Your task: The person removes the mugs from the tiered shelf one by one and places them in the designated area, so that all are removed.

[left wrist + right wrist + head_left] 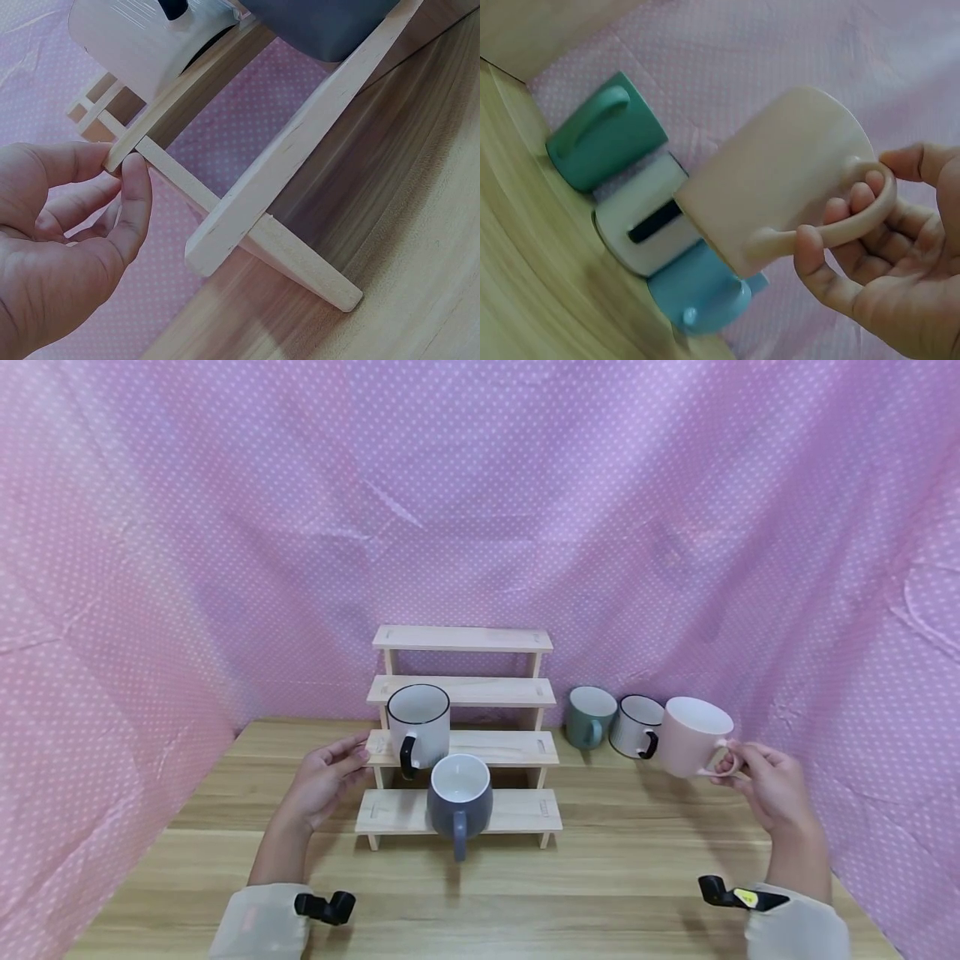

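My right hand [771, 783] grips the handle of a pale pink mug [780, 176], its fingers curled through the loop. That mug hangs above the table, near a green mug [604, 135] and a white mug with a black handle [641, 217]. At the left, my left hand [327, 777] pinches the end of a board of the wooden stepped rack [262, 176], second tier from the bottom. On this tier sits a white, black-rimmed mug [431, 739]. A grey-blue mug [472, 810] stands on the lowest tier, handle toward the front.
A light blue mug [705, 289] stands beside the white mug in the right wrist view; the pink mug hides it in the head view. The wooden table [517, 902] meets a pink dotted curtain [465, 485] at the back and sides.
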The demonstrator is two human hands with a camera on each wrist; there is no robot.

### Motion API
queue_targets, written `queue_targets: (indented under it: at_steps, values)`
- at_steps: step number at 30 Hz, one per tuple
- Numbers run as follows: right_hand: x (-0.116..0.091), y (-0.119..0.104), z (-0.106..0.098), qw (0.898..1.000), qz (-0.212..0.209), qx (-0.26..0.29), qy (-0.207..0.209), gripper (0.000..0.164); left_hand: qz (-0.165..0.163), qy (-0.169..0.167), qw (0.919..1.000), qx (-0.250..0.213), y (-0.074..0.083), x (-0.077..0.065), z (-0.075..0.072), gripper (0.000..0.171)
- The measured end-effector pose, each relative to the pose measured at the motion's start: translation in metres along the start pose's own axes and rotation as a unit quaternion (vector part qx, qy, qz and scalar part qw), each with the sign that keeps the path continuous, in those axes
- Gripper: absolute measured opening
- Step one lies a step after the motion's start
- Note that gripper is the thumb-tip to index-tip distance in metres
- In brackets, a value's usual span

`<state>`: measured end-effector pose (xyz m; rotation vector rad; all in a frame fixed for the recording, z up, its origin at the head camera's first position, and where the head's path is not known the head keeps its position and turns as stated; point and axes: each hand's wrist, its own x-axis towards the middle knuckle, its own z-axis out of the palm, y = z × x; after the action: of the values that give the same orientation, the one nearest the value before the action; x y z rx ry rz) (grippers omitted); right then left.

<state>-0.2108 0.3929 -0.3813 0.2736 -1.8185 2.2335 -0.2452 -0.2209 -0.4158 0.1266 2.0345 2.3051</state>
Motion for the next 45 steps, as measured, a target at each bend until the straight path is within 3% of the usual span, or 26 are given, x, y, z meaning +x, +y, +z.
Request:
queue_targets:
  at_steps: [11, 15, 24, 31, 37, 45]
  values:
    - [-0.012, 0.015, -0.037, 0.994, 0.02, 0.001, -0.109, 0.031, 0.003, 0.0, 1.0, 0.0, 0.0, 0.0, 0.0, 0.055]
    - [-0.016, 0.02, -0.051, 0.991, 0.021, -0.001, -0.131, 0.032, 0.004, 0.0, 1.0, -0.003, -0.001, 0.001, 0.0, 0.055]
    - [-0.028, 0.026, -0.07, 0.991, 0.032, 0.006, -0.129, 0.033, 0.001, 0.002, 1.0, -0.008, -0.001, 0.002, 0.0, 0.056]
    - [-0.038, 0.027, -0.082, 0.993, 0.071, -0.038, -0.081, 0.031, 0.001, 0.0, 1.0, -0.006, -0.001, 0.002, 0.0, 0.056]
    - [-0.041, 0.031, -0.086, 0.991, 0.066, 0.037, -0.111, 0.033, 0.0, -0.001, 1.0, -0.01, -0.002, 0.001, 0.0, 0.056]
    - [-0.038, 0.029, -0.085, 0.991, 0.102, 0.041, -0.077, 0.034, 0.0, -0.008, 0.9999, -0.013, 0.0, 0.001, 0.0, 0.055]
